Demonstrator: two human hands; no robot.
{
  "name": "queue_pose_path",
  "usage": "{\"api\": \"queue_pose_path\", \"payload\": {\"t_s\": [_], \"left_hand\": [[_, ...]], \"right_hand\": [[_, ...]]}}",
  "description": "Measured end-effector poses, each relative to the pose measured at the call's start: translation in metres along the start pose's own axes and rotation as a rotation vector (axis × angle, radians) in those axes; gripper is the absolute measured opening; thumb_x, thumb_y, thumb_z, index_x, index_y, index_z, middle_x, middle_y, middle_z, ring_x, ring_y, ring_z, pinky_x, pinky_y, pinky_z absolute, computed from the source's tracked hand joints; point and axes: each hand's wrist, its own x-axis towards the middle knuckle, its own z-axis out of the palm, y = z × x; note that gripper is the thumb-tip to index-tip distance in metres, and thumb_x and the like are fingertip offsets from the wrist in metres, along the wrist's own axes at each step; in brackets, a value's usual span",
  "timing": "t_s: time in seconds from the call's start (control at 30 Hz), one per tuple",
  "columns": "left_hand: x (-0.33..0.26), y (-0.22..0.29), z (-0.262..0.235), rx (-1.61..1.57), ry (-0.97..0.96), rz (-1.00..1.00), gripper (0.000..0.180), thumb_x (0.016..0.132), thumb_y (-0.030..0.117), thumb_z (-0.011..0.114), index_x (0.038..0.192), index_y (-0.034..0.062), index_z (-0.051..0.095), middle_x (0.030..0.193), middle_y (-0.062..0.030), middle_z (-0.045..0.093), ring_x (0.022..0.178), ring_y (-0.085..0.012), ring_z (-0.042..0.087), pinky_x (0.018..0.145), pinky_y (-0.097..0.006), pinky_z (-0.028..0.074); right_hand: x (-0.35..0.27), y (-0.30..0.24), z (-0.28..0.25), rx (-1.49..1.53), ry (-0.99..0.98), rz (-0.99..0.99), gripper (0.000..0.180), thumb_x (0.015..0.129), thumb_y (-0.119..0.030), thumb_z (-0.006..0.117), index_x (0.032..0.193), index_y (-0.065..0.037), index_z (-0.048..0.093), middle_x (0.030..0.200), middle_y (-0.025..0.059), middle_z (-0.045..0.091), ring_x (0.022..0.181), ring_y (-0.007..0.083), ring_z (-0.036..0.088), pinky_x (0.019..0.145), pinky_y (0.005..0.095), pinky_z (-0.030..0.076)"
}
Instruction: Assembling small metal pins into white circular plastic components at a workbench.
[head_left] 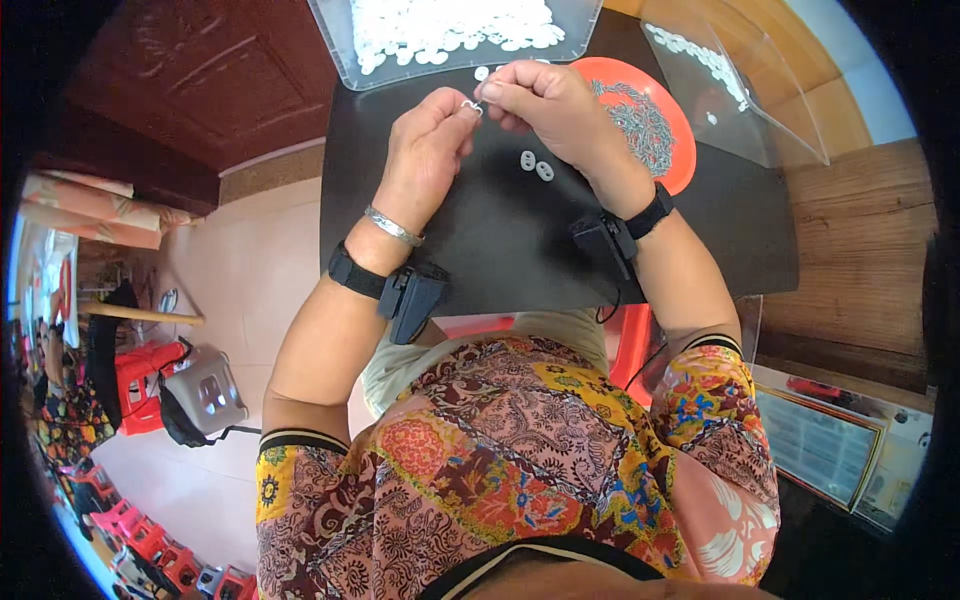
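Over the far part of the black table point(480, 250), my left hand point(425, 150) pinches a small white plastic piece point(470, 106) between thumb and fingers. My right hand point(560, 110) meets it there, its thumb and forefinger closed on what looks like a thin metal piece point(483, 91), mostly hidden by the fingertips. Below the hands lie two white oval pieces, each with two holes: one point(528, 160) beside the other point(545, 171). An orange-red plate point(684, 150) right of my right hand holds many small silvery metal pieces point(645, 125).
A clear plastic bin point(347, 65) heaped with white pieces stands at the far edge. At the far right, a clear box point(790, 120) holds more white pieces. Wooden panelling point(850, 250) borders the table's right side. Red and grey stools point(205, 390) stand on the floor at left.
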Motion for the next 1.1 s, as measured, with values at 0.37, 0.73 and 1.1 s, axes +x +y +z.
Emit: {"api": "queue_pose_path", "payload": {"t_s": [0.37, 0.73, 1.1], "left_hand": [[-0.001, -0.004, 0.0, 0.014, -0.041, -0.049, 0.018, 0.091, 0.02, 0.049, 0.08, 0.0082, 0.057, 0.063, 0.0043, 0.047, 0.054, -0.0036, 0.039, 0.048, -0.018, 0.03], [-0.004, -0.001, 0.005, -0.109, 0.025, -0.076, 0.017, 0.087, 0.015, 0.052, 0.076, 0.0041, 0.058, 0.061, 0.0009, 0.051, 0.051, -0.0058, 0.044, 0.045, -0.02, 0.033], [-0.001, 0.003, 0.002, -0.074, 0.009, -0.067, 0.018, 0.089, 0.016, 0.051, 0.076, 0.0054, 0.057, 0.06, 0.0022, 0.05, 0.049, -0.0048, 0.042, 0.044, -0.019, 0.033]], "right_hand": [[-0.003, 0.008, 0.008, 0.002, 0.048, -0.036, 0.019, 0.086, -0.019, 0.061, 0.08, -0.002, 0.065, 0.068, 0.0004, 0.06, 0.062, 0.0066, 0.054, 0.056, 0.0214, 0.045], [-0.011, 0.007, 0.02, -0.152, 0.181, -0.22, 0.018, 0.089, -0.02, 0.058, 0.085, -0.003, 0.064, 0.07, -0.0011, 0.06, 0.063, 0.0041, 0.052, 0.056, 0.0196, 0.043], [-0.005, 0.004, -0.006, 0.013, 0.076, -0.1, 0.02, 0.09, -0.018, 0.057, 0.103, -0.005, 0.065, 0.076, -0.0024, 0.059, 0.068, 0.0037, 0.051, 0.059, 0.0181, 0.042]]}}
